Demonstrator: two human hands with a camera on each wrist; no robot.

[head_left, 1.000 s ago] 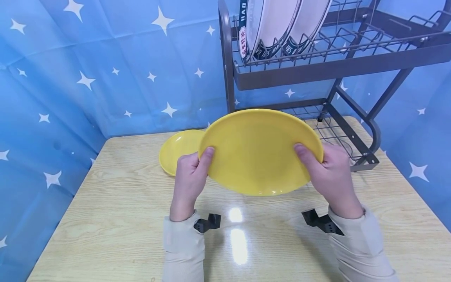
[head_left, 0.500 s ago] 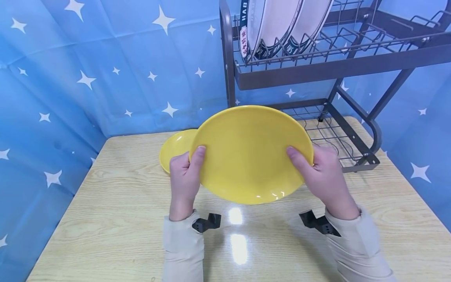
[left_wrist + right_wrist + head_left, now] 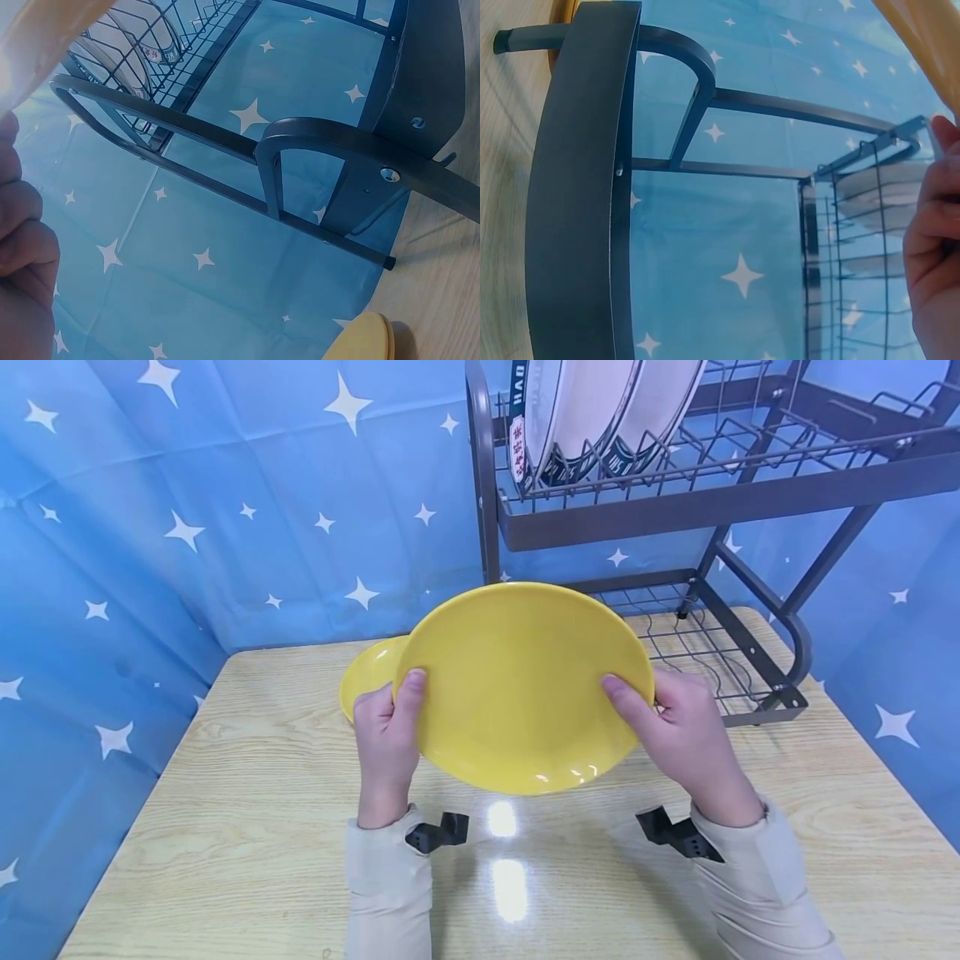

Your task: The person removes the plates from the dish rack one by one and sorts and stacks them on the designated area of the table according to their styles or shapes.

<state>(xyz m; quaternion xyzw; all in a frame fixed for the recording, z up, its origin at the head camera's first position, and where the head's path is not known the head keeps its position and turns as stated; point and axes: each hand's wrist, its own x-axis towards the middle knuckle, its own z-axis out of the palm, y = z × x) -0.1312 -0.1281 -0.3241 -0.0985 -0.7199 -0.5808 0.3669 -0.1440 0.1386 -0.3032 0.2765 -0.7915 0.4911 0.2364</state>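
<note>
A glossy yellow plate [image 3: 525,685] is held up over the table in the head view, its broad face tilted toward me. My left hand [image 3: 386,735] grips its left rim, thumb on the face and fingers curled behind. On the opposite rim, my right hand [image 3: 686,735] holds it the same way. Partly covered by this plate, another yellow plate [image 3: 367,672] lies on the table behind my left hand. The left wrist view shows curled fingers [image 3: 22,217] under the plate's edge [image 3: 45,37]; in the right wrist view the plate's edge [image 3: 926,45] crosses the top right corner.
A dark two-tier metal dish rack [image 3: 720,502] stands at the back right of the wooden table [image 3: 225,827]. Several white plates [image 3: 600,418] with dark green patterned rims stand upright in its upper tier. Blue star-patterned cloth [image 3: 300,510] hangs behind and along the sides.
Both hands have carried the plate a little to the left, and its face has tilted up more toward me. It now covers more of the plate on the table.
</note>
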